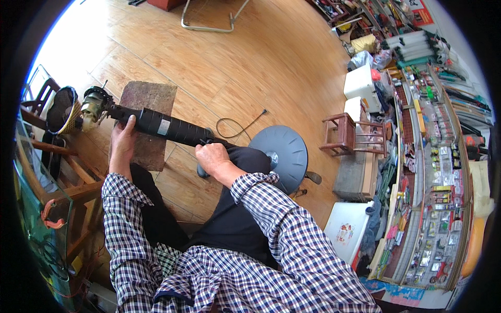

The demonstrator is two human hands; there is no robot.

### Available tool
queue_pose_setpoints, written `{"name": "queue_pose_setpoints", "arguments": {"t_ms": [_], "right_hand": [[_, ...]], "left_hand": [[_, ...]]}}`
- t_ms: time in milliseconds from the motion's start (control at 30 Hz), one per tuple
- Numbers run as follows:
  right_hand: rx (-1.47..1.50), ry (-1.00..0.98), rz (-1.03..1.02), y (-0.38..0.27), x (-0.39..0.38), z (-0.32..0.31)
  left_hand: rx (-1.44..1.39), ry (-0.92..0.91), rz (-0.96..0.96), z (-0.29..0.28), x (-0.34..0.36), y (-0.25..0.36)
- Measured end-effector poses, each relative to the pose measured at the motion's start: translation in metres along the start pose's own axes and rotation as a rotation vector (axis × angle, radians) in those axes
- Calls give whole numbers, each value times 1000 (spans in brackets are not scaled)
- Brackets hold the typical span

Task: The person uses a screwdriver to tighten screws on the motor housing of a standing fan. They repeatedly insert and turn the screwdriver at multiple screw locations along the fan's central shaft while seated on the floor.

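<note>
A pedestal fan lies tilted across my lap, its black column (164,127) running from upper left to lower right. At its left end the motor (95,104) is exposed, with no blades or guard on it. The round grey base (287,156) stands on edge by my knee. My left hand (122,138) is closed around the column close to the motor, thumb on top and fingers mostly hidden beneath. Farther down, my right hand (213,158) is closed at the column's lower end, beside a small dark part I cannot make out.
A brown mat (148,96) lies under the fan on the wood-look floor. A power cord (245,128) trails near the base. At left stand a wooden frame (78,193) and a round basket-like piece (65,110). Small wooden stools (339,134) and a goods-filled display case (438,182) line the right.
</note>
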State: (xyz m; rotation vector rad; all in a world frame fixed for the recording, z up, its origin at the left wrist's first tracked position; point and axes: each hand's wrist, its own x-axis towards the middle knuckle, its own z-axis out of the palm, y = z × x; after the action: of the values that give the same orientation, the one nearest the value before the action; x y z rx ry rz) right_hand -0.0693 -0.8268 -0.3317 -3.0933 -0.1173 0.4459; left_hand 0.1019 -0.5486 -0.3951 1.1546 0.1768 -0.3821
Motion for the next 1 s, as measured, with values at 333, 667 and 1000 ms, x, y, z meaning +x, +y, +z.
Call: {"name": "queue_pose_setpoints", "arguments": {"t_ms": [333,667,1000], "right_hand": [[278,-57,269,-1,0,-21],[502,-53,455,4,12,2],[910,327,312,40,-3,-1]], "left_hand": [[-50,57,-43,-24,14,-13],[-46,34,51,-26,17,-13],[-70,65,17,-13,0,-1]]}}
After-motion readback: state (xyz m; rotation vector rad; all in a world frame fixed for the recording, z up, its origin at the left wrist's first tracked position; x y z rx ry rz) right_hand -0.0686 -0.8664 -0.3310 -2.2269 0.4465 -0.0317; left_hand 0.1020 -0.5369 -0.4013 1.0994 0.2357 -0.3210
